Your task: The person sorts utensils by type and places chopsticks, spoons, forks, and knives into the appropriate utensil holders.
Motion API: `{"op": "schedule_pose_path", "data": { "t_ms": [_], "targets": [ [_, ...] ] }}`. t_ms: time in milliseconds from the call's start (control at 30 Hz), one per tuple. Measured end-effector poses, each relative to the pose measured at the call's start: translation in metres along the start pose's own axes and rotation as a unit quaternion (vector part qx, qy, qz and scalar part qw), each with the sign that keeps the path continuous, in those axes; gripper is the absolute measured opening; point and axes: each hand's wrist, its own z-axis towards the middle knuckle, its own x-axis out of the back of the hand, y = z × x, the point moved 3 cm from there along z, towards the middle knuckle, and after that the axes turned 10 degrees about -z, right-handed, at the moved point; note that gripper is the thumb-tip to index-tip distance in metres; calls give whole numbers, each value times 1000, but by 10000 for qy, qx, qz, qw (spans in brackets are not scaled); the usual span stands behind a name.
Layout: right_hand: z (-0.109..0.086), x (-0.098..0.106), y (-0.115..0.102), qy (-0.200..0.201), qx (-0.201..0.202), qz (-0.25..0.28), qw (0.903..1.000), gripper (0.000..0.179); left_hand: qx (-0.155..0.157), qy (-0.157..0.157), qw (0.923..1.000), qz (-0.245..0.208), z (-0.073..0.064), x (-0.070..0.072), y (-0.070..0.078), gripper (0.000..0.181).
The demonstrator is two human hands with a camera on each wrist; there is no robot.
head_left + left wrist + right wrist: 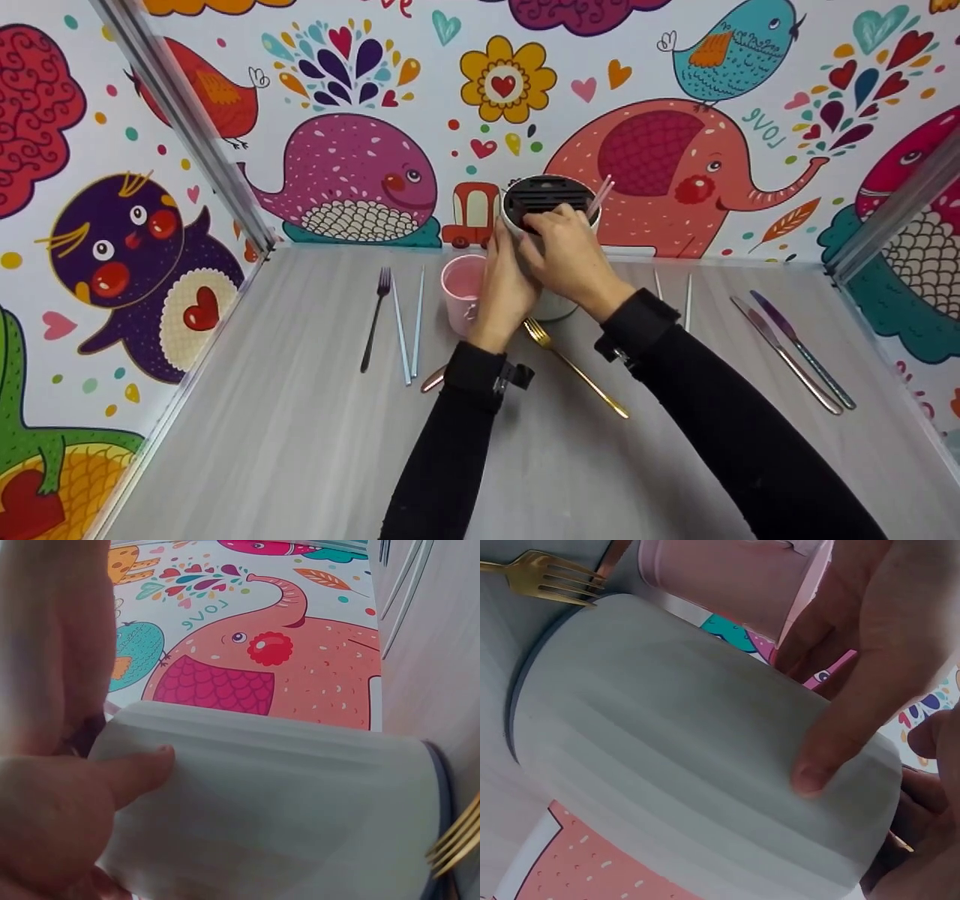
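Note:
A pale, ribbed, cylindrical utensil holder with a black slotted insert stands at the back of the table. Thin pink chopsticks rise from its right side. My left hand grips the upper wall from the left, its thumb lying along the ribs in both wrist views. Over the front rim, my right hand has its fingers bent onto the black insert, with the thumb by the outer wall; the fingertips are partly hidden. A pink cup stands just left of the left hand. A gold fork lies with its tines by the holder's base.
To the left lie a dark fork and pale blue chopsticks. A copper-coloured handle shows beside the left wrist. Light chopsticks and two knives lie on the right. Patterned walls enclose the table's back and sides.

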Motion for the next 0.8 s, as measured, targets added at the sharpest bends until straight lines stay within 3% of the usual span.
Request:
{"op": "schedule_pose_path", "data": {
  "t_ms": [200,300,333,467,633,800],
  "targets": [
    [-4,-1,2,-193,30,50,9998,38,-238,152,9996,4,3,-5,-10,98],
    [-5,1,4,-191,-3,131,9997,38,-167,131,9998,-49,2,-5,-10,99],
    [-6,2,5,-191,-22,177,9997,38,-45,75,9999,-102,0,0,-3,99],
    [-10,6,9,-96,-110,382,9992,36,48,102,9999,-104,3,-5,-13,101],
    [-21,13,12,531,1,359,9979,28,361,-15,9989,-294,1,-3,-8,105],
    [-36,21,16,1377,401,184,9895,21,658,-79,9969,-416,0,-1,-4,108]
  ]
}}
